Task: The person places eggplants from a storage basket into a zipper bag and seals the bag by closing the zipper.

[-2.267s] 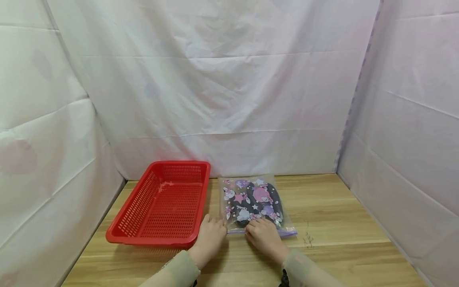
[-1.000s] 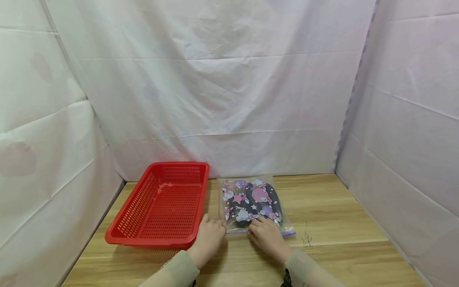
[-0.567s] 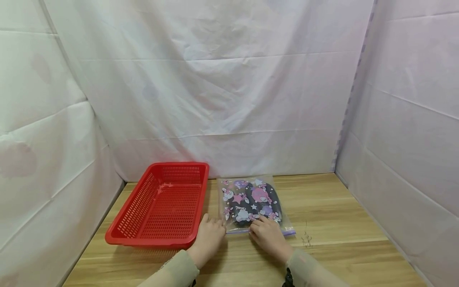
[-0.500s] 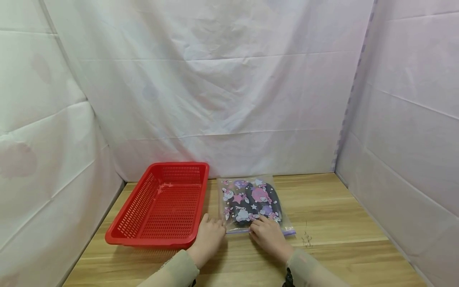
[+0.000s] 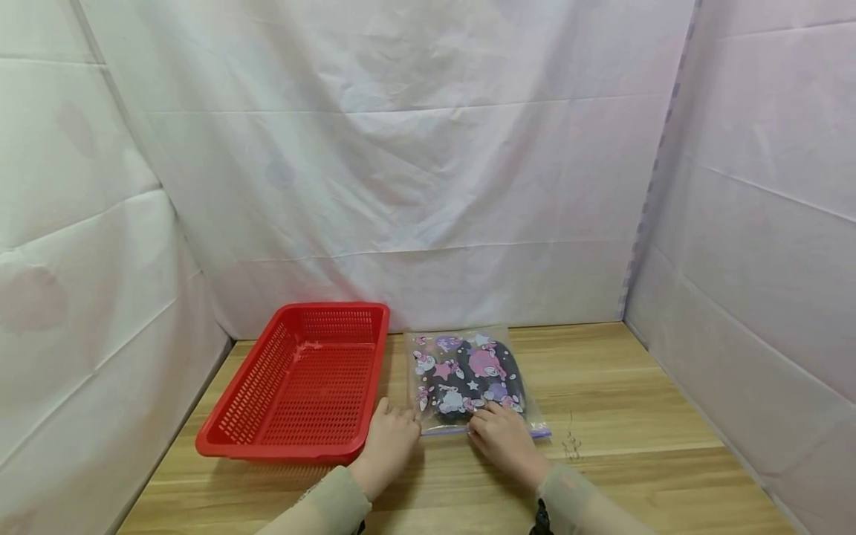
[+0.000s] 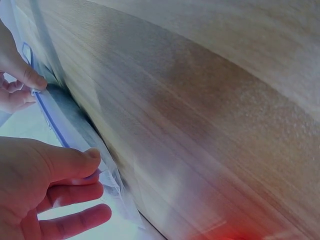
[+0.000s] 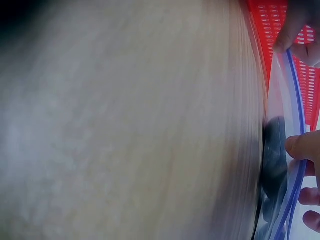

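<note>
A clear zip bag (image 5: 455, 383) printed with pink, purple and white cartoon figures and stars lies on the table, dark contents showing through. Its purple zip edge (image 5: 444, 431) faces me. With thumb and forefinger my left hand (image 5: 391, 442) pinches the left end of that edge; the other fingers stay loosely bent in the left wrist view. My right hand (image 5: 504, 442) pinches the zip strip (image 7: 299, 172) right of its middle. A small pale piece sits on the strip by the right fingers in the left wrist view. What the dark contents are, I cannot tell.
A red plastic basket (image 5: 383, 371) with slotted walls stands left of the bag, close to my left hand. Wood-grain table (image 5: 622, 401) extends to the right, with a dark scribble-like mark (image 5: 572, 446) on it. White cloth (image 5: 428, 186) encloses the back and both sides.
My right hand has slid a little to the right along the zip edge. My left hand keeps its hold at the left end, and the bag and basket stay in place.
</note>
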`<state>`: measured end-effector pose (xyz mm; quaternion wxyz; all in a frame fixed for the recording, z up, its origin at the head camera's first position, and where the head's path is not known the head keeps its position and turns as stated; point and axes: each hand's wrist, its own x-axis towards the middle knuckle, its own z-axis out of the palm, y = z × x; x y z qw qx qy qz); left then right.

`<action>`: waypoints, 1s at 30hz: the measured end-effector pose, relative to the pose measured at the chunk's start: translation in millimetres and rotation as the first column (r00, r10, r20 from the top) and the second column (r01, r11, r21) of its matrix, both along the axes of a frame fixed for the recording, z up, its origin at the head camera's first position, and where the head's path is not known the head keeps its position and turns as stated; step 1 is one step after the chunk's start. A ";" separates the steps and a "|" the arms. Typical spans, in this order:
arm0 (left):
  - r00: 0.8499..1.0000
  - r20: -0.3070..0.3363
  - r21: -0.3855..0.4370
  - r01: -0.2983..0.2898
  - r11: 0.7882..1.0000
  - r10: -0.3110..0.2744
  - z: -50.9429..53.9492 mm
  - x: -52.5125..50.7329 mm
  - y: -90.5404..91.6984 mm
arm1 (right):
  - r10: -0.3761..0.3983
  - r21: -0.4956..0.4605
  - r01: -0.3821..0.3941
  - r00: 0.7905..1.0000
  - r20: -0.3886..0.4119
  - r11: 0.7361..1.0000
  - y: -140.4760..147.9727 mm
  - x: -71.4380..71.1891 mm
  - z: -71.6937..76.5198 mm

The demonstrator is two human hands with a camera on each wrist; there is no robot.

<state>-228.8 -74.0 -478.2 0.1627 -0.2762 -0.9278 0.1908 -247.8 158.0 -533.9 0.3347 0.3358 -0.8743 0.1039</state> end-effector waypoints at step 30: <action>1.000 0.020 0.003 0.004 1.000 -0.004 -4.3 -4.0 -0.8 | 0.008 -0.010 -0.008 1.000 0.005 1.000 6.0 -0.8 -1.6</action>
